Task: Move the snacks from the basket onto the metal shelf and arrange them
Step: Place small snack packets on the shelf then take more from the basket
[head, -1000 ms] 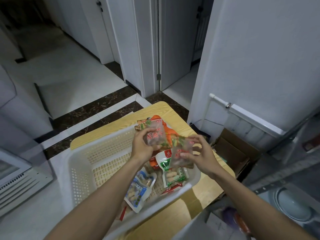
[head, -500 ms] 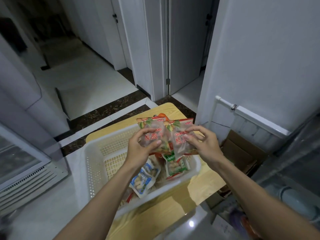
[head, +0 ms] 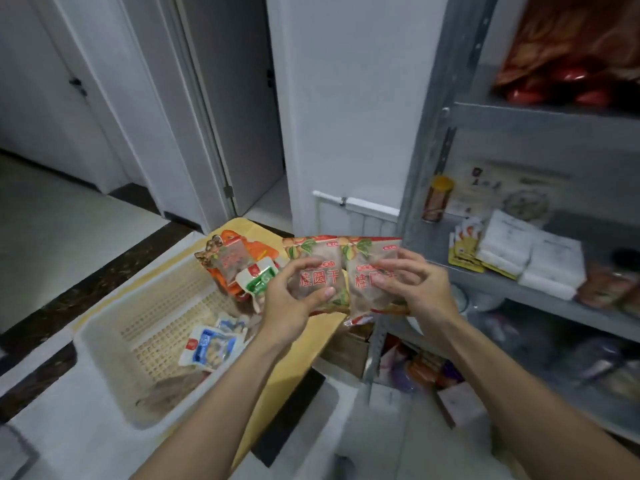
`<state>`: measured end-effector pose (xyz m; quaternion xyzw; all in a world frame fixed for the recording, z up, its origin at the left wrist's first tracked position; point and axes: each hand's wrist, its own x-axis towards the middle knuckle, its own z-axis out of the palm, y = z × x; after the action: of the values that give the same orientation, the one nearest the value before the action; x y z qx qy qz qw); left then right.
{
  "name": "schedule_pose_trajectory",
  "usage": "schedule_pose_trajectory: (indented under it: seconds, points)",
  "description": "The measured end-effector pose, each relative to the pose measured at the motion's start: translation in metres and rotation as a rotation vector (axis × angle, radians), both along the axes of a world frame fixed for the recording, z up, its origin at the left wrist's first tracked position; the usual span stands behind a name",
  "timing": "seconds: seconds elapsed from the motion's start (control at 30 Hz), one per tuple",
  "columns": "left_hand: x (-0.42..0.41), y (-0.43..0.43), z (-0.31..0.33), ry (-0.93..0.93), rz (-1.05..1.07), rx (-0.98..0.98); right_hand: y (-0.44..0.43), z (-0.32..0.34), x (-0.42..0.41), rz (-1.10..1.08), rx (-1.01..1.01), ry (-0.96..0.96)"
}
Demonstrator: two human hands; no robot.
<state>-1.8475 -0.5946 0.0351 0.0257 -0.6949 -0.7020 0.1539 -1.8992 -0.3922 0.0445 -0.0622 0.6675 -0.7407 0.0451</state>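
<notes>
- The metal shelf (head: pixel 519 119) stands to the right of the basket, with grey tiers. Its middle tier carries white packs (head: pixel 533 258), yellow pouches (head: pixel 464 252) and a jar with a yellow lid (head: pixel 438 199).
- The wooden surface (head: pixel 287 375) lies under the basket and shows bare past its right wall.
- The basket (head: pixel 104 358) is white and perforated, and it sits on that surface.
- Your left hand (head: pixel 291 299) hovers over the basket's right end. Its grip is closed on 1 packet, thumb across the front and fingers curled behind.
- Your right hand (head: pixel 415 289) is just right of the basket, in front of the shelf. Its grip pinches a 2nd packet, fingertips on the front.
- The left packet (head: pixel 318 271) and the right packet (head: pixel 363 258) are clear with red lettering. They are upright, side by side and edges overlapping, held between the basket and the shelf.
- Inside the basket's far end lie an orange packet (head: pixel 258 249), a green-and-white packet (head: pixel 258 277) and 1 more clear packet (head: pixel 228 259).
- A blue packet (head: pixel 211 348) lies flat on the basket's floor, near the right wall.
</notes>
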Motion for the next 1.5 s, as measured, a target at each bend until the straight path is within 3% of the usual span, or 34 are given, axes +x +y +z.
schedule_pose_trajectory:
  seconds: [0.33, 0.53, 0.7, 0.9, 1.03, 1.3, 1.5]
  points:
    - [0.016, 0.175, 0.018, -0.009, -0.331, -0.015, 0.166, 0.029, 0.087, -0.366, 0.035, 0.051]
    - [0.023, 0.309, 0.035, 0.041, -0.483, -0.033, 0.291, 0.038, 0.123, -0.489, -0.06, 0.002]
    - [0.023, 0.446, 0.055, 0.113, -0.55, -0.061, 0.418, 0.057, 0.146, -0.59, -0.145, 0.008]
    - [0.011, 0.574, 0.095, 0.116, -0.586, 0.001, 0.547, 0.105, 0.156, -0.675, -0.107, 0.083]
    - [-0.009, 0.631, 0.133, 0.121, -0.638, 0.079, 0.61, 0.137, 0.143, -0.649, -0.119, 0.07]
    - [-0.108, 0.71, 0.218, 0.3, -0.647, 0.094, 0.698, 0.211, 0.06, -0.659, -0.119, 0.243]
    - [-0.188, 0.743, 0.232, 0.362, -0.575, -0.118, 0.746, 0.235, -0.013, -0.651, -0.017, 0.19]
